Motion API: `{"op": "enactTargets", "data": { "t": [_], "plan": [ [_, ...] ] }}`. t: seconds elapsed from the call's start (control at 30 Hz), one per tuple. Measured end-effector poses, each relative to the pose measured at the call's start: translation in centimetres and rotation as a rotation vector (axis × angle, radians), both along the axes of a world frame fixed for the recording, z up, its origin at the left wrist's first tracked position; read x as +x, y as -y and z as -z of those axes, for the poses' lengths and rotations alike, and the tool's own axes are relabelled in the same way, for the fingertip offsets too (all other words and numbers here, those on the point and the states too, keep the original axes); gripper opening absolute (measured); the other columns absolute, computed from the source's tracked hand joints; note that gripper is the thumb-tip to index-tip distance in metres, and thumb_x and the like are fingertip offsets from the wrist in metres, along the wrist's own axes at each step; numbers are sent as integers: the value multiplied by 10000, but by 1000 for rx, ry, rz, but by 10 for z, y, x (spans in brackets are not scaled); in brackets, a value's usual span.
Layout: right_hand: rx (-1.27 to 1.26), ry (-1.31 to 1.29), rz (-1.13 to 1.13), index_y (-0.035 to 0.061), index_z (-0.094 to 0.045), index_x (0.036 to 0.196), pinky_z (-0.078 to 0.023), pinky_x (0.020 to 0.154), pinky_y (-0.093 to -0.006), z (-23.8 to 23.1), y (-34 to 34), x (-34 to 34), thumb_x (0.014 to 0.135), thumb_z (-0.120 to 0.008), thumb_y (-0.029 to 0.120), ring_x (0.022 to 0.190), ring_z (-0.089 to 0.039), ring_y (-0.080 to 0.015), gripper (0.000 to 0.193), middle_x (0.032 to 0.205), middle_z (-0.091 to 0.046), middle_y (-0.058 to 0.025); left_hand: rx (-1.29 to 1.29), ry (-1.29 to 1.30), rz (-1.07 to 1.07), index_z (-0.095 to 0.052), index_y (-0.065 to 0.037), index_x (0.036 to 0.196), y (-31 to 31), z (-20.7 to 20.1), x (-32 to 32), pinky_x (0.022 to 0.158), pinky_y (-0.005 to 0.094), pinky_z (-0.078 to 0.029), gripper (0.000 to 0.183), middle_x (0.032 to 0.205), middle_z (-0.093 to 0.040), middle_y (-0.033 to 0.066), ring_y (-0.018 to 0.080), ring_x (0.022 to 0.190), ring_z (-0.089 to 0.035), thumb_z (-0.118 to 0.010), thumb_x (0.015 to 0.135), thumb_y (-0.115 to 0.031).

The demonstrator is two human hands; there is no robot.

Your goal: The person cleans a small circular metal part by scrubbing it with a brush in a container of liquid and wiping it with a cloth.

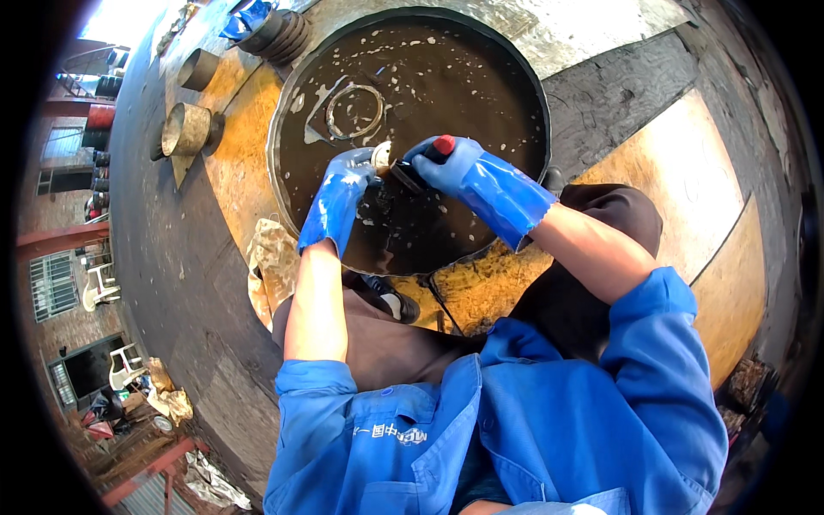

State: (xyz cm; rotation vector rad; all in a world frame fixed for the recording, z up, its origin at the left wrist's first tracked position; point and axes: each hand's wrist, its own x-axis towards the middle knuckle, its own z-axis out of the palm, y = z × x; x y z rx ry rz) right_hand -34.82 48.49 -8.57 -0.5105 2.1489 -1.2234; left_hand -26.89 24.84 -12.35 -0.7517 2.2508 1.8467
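A wide round basin (273, 142) of murky brown liquid lies in front of me, with pale flecks and scum on its surface. My left hand (350, 165), in a blue rubber glove, is closed around a small, round, cream-coloured part (382, 158) above the liquid. My right hand (451, 163), gloved the same way, grips a tool with a red-tipped handle (444, 144). Its dark end (408, 178) reaches toward the part; whether it is a brush or a scraper I cannot tell. Beyond my left hand, a ring (354, 112) shows at the liquid's surface.
Left of the basin stand two short metal cylinders (186, 129) (198, 69). A stack of dark round containers (273, 36), with something blue on top, stands at the far left rim. Crumpled tan cloth or paper (273, 262) lies by my left forearm. Worn boards (232, 163) cover the ground.
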Motion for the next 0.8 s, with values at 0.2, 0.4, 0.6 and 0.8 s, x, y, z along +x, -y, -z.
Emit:
{"op": "enactTargets", "data": {
  "t": [0.2, 0.4, 0.6, 0.8],
  "plan": [
    [19, -170, -11, 137, -783, 1191, -595, 919, -377, -16, -6, 0, 986, -678, 297, 993, -772, -253, 281, 1069, -801, -113, -83, 54, -25, -661, 43, 1375, 12, 8, 10, 1028, 331, -501, 513, 1257, -741, 129, 197, 1135, -680, -647, 1045, -349],
    [-174, 41, 140, 181, -794, 1167, -598, 923, -388, -17, -7, 5, 976, -680, 335, 1013, -768, -291, 270, 1068, -801, -105, -123, 125, -48, -716, 10, 1287, -46, -75, 10, 986, 353, -503, 510, 1166, -764, 101, 208, 1059, -675, -587, 1065, -431],
    [-74, -7, 160, 161, -793, 1164, -593, 922, -376, -6, -8, -6, 954, -708, 381, 1023, -770, -282, 316, 1073, -802, -121, -189, 144, 79, -766, -35, 1212, -21, -35, 6, 910, 343, -506, 373, 1137, -761, 83, 185, 1011, -658, -609, 1031, -320],
    [25, 149, 206, 150, -795, 1154, -596, 911, -393, -16, -3, 0, 920, -726, 433, 994, -775, -292, 373, 1037, -803, -133, -801, 128, 300, -743, -88, 1253, -16, -25, 6, 879, 389, -549, 326, 1129, -764, 165, 275, 1029, -724, -535, 1033, -210]
  ]
}}
